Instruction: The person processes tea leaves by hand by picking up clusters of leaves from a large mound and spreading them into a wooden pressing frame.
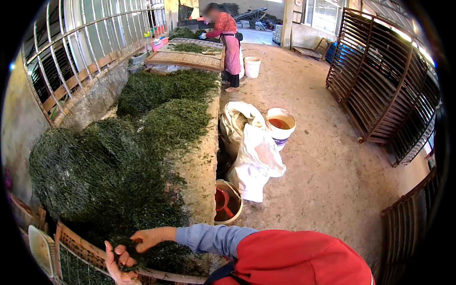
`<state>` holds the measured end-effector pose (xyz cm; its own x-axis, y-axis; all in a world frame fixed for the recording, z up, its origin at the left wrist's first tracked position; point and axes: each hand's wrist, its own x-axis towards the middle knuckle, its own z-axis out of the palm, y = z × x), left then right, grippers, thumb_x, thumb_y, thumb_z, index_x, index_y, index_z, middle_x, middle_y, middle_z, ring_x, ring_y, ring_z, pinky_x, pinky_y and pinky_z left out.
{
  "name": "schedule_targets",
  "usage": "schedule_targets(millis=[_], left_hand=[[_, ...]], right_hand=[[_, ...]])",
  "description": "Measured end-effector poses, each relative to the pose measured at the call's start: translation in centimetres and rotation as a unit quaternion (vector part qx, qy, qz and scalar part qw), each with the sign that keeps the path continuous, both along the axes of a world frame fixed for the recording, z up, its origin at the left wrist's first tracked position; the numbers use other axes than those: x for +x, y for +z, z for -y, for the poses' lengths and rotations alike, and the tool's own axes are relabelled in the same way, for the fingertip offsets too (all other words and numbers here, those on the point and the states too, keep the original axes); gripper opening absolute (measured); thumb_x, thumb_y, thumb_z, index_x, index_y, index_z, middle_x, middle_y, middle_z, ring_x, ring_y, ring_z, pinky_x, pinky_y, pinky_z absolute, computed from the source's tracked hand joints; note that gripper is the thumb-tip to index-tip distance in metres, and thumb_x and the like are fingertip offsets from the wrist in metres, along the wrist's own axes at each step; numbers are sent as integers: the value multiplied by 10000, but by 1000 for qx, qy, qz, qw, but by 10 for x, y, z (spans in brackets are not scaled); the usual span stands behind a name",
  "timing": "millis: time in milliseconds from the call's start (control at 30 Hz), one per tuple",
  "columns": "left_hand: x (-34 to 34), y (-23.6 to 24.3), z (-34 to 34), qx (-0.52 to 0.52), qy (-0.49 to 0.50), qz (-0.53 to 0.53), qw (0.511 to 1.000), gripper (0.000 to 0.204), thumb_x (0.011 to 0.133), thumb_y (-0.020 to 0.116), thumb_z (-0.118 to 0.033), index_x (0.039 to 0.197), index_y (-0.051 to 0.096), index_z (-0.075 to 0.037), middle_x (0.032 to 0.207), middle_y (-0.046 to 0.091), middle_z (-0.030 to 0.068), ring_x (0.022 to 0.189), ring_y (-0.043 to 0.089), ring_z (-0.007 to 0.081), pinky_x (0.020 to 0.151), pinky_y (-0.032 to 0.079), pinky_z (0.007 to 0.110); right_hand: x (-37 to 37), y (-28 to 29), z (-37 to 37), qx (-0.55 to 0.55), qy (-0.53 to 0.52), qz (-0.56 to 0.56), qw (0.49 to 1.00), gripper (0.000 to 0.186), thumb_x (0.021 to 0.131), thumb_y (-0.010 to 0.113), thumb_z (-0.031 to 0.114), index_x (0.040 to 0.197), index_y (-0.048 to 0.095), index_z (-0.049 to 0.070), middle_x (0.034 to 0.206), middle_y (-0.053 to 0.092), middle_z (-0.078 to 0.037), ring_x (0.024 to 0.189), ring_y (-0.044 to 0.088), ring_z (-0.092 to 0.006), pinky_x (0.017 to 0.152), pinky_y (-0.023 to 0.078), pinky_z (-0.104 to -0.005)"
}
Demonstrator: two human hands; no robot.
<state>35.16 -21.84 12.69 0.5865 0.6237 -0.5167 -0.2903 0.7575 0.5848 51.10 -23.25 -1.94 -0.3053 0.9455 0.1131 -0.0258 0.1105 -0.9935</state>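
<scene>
Dark green, stringy strands like seaweed (156, 147) lie heaped along a long stone bench. At the near end of the heap, my right hand (149, 237) is closed on a small clump of the strands, its arm reaching in from the right. My left hand (121, 263) is just below it, fingers curled against the same clump and one digit stretched out. Under both hands runs a wooden-framed slatted tray (83, 247), with green strands at its edge. The hands partly hide the clump.
Left of the tray stands a pale plastic basket (42, 249). Beside the bench are a bucket with a red scoop (221, 200), white sacks (256, 159) and a bucket of reddish liquid (281, 124). A co-worker (224, 42) stands at the far end; tall slatted racks (380, 80) are right.
</scene>
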Motion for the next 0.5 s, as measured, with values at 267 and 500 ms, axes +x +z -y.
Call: schedule_targets(millis=[267,500], left_hand=[[-38,43,-15,19,-65,385,921,91,903,440,-125,883,372,-68,706,342,41,556,295,119,285,222,232],[-16,-129,-20,-13,28,-74,997,219,887,564,-272,898,588,-55,859,576,104,755,537,197,653,485,310]], right_hand=[[4,-95,-1,167,-218,225,935,197,841,531,61,689,415,12,594,400,-133,483,394,-276,494,354,-435],[-2,-17,-5,229,-354,125,898,62,822,472,10,818,524,-23,629,565,-160,546,588,-301,477,459,-408]])
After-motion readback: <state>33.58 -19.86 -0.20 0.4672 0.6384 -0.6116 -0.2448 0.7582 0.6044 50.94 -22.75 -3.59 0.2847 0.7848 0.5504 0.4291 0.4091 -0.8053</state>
